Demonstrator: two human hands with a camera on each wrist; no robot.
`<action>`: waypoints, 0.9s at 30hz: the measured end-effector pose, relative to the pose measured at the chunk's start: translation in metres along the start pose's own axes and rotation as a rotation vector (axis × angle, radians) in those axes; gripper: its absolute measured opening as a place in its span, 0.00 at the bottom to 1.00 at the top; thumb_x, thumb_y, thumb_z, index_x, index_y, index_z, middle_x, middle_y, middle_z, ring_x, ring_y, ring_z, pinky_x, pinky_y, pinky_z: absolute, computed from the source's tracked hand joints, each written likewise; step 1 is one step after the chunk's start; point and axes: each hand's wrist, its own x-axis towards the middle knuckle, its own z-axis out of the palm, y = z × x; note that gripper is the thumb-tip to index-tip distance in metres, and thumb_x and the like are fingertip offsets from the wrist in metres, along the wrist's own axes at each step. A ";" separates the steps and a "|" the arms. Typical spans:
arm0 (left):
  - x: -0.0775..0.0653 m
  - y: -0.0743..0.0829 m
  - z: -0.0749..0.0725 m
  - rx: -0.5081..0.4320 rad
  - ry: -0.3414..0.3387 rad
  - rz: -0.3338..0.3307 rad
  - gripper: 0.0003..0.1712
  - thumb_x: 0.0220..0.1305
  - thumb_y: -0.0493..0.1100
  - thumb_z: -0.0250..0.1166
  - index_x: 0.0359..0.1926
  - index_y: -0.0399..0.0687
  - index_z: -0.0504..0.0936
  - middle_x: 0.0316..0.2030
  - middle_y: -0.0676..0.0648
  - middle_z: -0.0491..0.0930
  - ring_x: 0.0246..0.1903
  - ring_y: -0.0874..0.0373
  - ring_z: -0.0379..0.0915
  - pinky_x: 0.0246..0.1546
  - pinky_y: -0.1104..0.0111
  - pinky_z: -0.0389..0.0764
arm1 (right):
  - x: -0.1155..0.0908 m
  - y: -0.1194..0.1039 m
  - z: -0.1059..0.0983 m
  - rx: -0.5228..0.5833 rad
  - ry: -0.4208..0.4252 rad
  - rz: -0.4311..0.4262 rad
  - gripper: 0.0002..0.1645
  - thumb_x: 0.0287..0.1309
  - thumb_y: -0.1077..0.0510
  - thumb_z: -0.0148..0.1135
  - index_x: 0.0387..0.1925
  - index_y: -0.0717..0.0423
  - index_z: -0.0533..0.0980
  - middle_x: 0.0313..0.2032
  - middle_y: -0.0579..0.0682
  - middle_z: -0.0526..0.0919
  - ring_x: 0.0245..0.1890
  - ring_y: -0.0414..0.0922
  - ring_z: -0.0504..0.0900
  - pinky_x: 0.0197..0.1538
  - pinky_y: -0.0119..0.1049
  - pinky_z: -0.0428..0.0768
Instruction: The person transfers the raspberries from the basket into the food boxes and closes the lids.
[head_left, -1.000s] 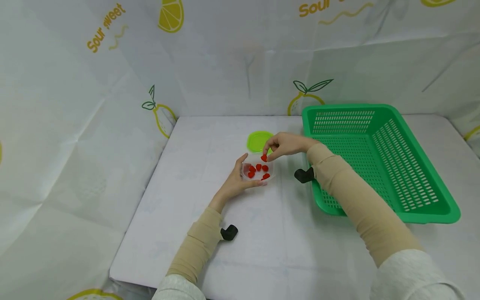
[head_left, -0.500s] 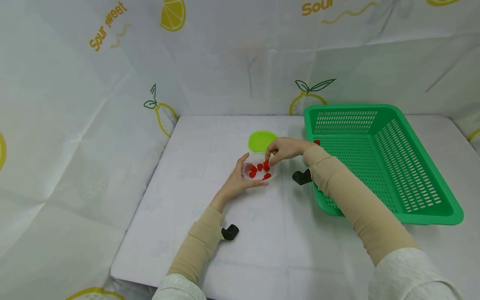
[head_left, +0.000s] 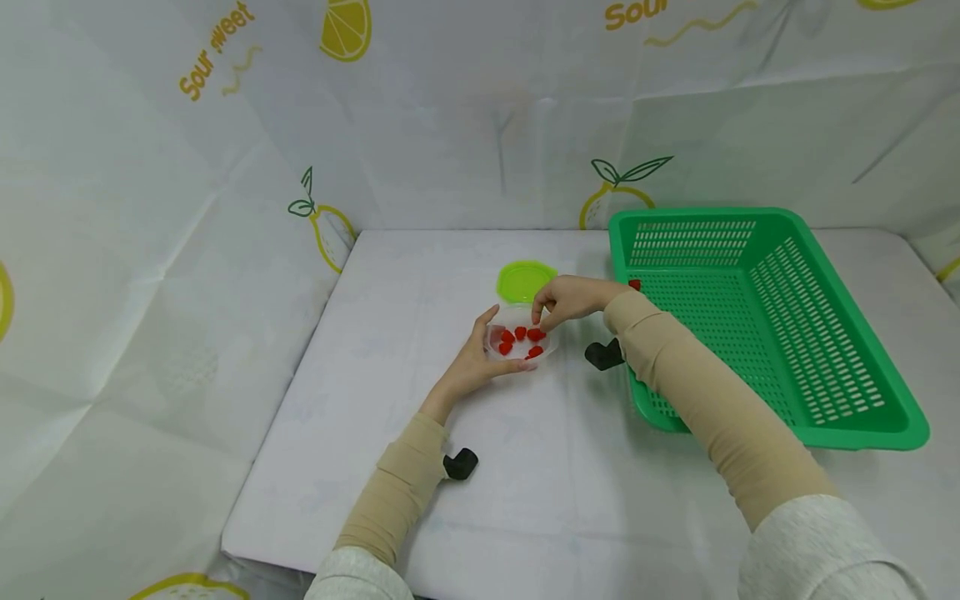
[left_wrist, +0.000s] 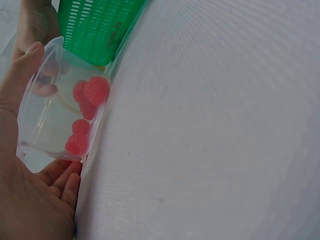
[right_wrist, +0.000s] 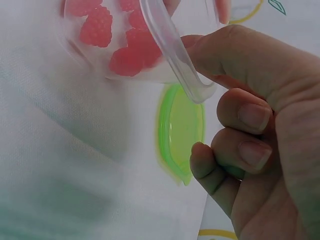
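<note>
In the head view my left hand (head_left: 476,358) holds a clear plastic tub (head_left: 497,321), thumb on the near side and fingers round the far left. Several red raspberries (head_left: 521,332) lie on its bottom; the left wrist view shows some raspberries (left_wrist: 96,90) through the wall. My right hand (head_left: 572,297) reaches over the tub's right rim, index finger and thumb inside, just above the raspberries. No berry shows between these fingertips, though the wall partly blurs them. In the right wrist view the other fingers (right_wrist: 254,117) curl loosely outside the tub rim (right_wrist: 167,45).
A bright green lid (head_left: 525,282) lies on the white table (head_left: 375,350) just behind the tub. At the right stands a large green basket (head_left: 862,367), with a red berry (head_left: 634,284) visible by its left wall. My right forearm (head_left: 712,400) crosses the basket's front left.
My right hand has lowered a raspberry into the tub, and it now lies beside another at the right. My left hand keeps the tub in place.
</note>
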 end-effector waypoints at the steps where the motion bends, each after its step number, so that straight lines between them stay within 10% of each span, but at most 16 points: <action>1: 0.000 0.000 0.000 0.001 0.001 0.002 0.61 0.36 0.67 0.74 0.66 0.86 0.41 0.71 0.54 0.51 0.70 0.56 0.47 0.66 0.48 0.59 | 0.000 0.000 0.000 -0.004 0.002 0.001 0.08 0.54 0.54 0.61 0.37 0.50 0.80 0.21 0.45 0.67 0.25 0.42 0.67 0.30 0.32 0.66; 27: 0.000 0.001 0.000 -0.004 -0.013 0.003 0.60 0.41 0.62 0.74 0.68 0.80 0.42 0.71 0.53 0.51 0.70 0.55 0.48 0.66 0.47 0.59 | -0.001 -0.002 -0.001 0.047 -0.061 0.030 0.11 0.55 0.54 0.61 0.40 0.52 0.79 0.23 0.46 0.69 0.29 0.43 0.68 0.33 0.32 0.66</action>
